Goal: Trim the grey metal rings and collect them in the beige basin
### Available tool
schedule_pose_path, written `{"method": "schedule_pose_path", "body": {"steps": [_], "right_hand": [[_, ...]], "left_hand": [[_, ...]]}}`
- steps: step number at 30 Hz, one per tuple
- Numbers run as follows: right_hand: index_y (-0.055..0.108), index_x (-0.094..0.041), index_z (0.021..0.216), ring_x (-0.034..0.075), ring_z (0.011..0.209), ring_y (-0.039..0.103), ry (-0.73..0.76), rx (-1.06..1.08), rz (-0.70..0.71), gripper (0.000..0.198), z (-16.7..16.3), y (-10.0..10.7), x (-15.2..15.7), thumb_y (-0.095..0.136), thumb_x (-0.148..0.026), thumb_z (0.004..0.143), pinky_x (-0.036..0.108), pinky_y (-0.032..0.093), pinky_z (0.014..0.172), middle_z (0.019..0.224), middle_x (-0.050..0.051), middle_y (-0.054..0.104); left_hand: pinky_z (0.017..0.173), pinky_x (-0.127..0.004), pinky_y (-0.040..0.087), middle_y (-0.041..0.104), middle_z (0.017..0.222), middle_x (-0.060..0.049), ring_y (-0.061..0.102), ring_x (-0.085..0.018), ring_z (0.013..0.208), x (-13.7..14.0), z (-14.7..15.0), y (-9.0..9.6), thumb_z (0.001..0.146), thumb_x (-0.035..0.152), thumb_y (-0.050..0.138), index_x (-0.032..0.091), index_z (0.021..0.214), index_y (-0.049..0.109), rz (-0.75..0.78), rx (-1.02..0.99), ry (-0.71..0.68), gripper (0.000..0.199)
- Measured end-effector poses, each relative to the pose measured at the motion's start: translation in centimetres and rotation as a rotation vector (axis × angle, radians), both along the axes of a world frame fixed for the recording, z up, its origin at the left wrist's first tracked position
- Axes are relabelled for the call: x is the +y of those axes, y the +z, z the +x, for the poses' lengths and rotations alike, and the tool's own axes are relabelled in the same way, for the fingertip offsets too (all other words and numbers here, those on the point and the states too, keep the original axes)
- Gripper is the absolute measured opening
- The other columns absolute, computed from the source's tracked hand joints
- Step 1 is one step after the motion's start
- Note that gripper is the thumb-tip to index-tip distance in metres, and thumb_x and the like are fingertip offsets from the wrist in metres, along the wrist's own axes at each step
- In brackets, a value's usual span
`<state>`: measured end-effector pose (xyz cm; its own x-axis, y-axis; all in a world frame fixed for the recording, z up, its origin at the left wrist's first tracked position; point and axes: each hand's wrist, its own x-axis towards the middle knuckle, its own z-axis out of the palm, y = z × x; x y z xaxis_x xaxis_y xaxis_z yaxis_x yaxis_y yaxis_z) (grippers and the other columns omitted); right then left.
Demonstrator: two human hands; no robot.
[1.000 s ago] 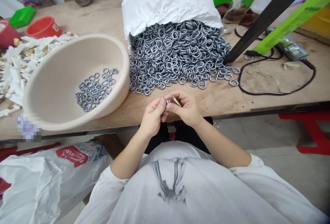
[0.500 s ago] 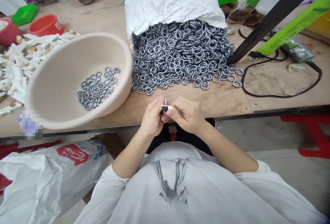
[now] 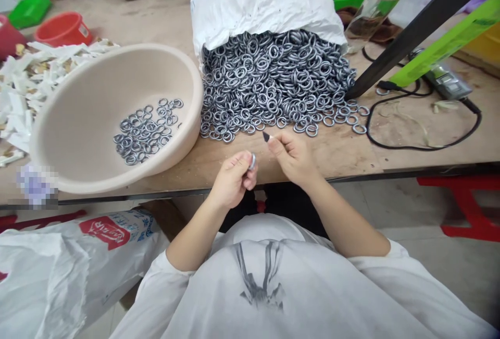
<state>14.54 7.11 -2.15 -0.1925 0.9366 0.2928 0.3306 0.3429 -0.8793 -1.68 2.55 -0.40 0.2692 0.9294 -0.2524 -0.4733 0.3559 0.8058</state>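
Observation:
My left hand (image 3: 235,176) pinches one grey ring (image 3: 252,161) between thumb and fingers, just in front of the table edge. My right hand (image 3: 294,158), a little higher and to the right, grips a small tool with a dark pointed tip (image 3: 266,136), which looks like a short blade; the fist hides most of it. The two hands are apart. Beyond them a heap of grey rings (image 3: 273,84) spills out of a white sack (image 3: 265,11). To the left, a large beige basin (image 3: 78,99) has a smaller pile of the same rings (image 3: 144,133) in its bottom.
White scraps (image 3: 17,94) lie behind and left of the basin, near a red bowl (image 3: 64,29). A slanted black post (image 3: 414,32) rises at the right, by a black cable (image 3: 422,147) and a grey device (image 3: 447,81). A printed sack (image 3: 113,245) stands below the table.
My hands have separated; the right one moved up and right with the pointed tool, away from the ring. The ring stays in my left hand. The view has shifted slightly.

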Motion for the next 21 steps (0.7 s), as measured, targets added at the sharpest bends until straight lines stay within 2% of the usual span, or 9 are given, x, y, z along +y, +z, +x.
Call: {"method": "schedule_pose_path", "body": {"steps": [2,4,7,10,12,15,18,21], "right_hand": [[0.063,-0.021,0.097,0.016,0.077,0.057,0.15,0.115,-0.038,0.033,-0.9,0.3,-0.8,0.061,-0.054,0.092,0.029,0.044,0.071,0.084,0.001,0.064],[0.063,-0.022,0.101,0.015,0.077,0.059,0.247,0.19,-0.113,0.034,-1.8,0.5,-1.4,0.069,-0.052,0.087,0.028,0.046,0.071,0.086,0.0,0.065],[0.062,-0.02,0.087,0.014,0.066,0.054,0.254,0.174,-0.197,0.027,-2.7,0.5,-0.5,0.064,-0.047,0.09,0.027,0.042,0.063,0.072,-0.002,0.06],[0.061,-0.02,0.074,0.015,0.065,0.051,0.124,-0.126,-0.087,0.025,-2.9,0.4,2.2,0.059,-0.035,0.093,0.028,0.036,0.06,0.067,-0.001,0.057],[0.068,-0.02,0.085,0.019,0.076,0.057,0.029,-0.44,0.01,0.011,-3.1,0.4,3.9,0.062,-0.028,0.09,0.031,0.036,0.065,0.084,0.004,0.066],[0.071,-0.019,0.103,0.025,0.084,0.062,-0.064,-0.789,0.017,0.017,-3.7,0.6,5.1,0.057,-0.026,0.094,0.034,0.038,0.067,0.105,0.013,0.069],[0.069,-0.015,0.106,0.028,0.081,0.064,-0.09,-0.908,0.009,0.023,-4.0,0.6,5.0,0.053,-0.028,0.096,0.036,0.038,0.066,0.108,0.018,0.068],[0.068,-0.016,0.103,0.026,0.079,0.062,-0.085,-0.847,0.02,0.019,-3.2,0.6,4.6,0.053,-0.026,0.096,0.036,0.037,0.065,0.107,0.017,0.067]], "left_hand": [[0.039,-0.016,0.028,0.044,0.054,0.006,0.034,-0.002,0.04,0.3,-0.2,-0.2,0.074,0.051,0.08,0.016,0.066,0.049,-0.005,0.004,0.059,0.047],[0.039,-0.016,0.028,0.044,0.052,0.006,0.035,-0.003,0.039,0.4,-0.4,-0.4,0.074,0.051,0.08,0.016,0.067,0.051,-0.007,0.011,0.071,0.046],[0.039,-0.016,0.031,0.046,0.054,0.005,0.037,-0.002,0.04,0.1,-1.0,-0.9,0.074,0.051,0.08,0.015,0.066,0.052,-0.007,0.02,0.05,0.046],[0.042,-0.017,0.04,0.054,0.059,0.003,0.044,-0.003,0.042,-0.3,-2.0,-1.3,0.076,0.05,0.079,0.014,0.065,0.057,-0.002,0.043,0.044,0.044],[0.045,-0.017,0.045,0.062,0.063,0.0,0.052,-0.005,0.045,-0.4,-2.8,-1.5,0.075,0.046,0.081,0.012,0.075,0.065,-0.015,0.06,0.078,0.037],[0.051,-0.017,0.053,0.07,0.072,-0.002,0.061,-0.007,0.052,-0.1,-4.0,-1.5,0.072,0.04,0.085,0.013,0.099,0.072,-0.051,0.051,0.161,0.041],[0.055,-0.02,0.058,0.072,0.079,-0.004,0.066,-0.01,0.059,0.6,-4.8,-1.3,0.07,0.038,0.085,0.014,0.101,0.071,-0.083,0.03,0.236,0.042],[0.053,-0.022,0.057,0.071,0.086,-0.005,0.067,-0.012,0.065,1.5,-5.0,-1.2,0.071,0.04,0.082,0.014,0.094,0.069,-0.106,0.032,0.269,0.037]]}}
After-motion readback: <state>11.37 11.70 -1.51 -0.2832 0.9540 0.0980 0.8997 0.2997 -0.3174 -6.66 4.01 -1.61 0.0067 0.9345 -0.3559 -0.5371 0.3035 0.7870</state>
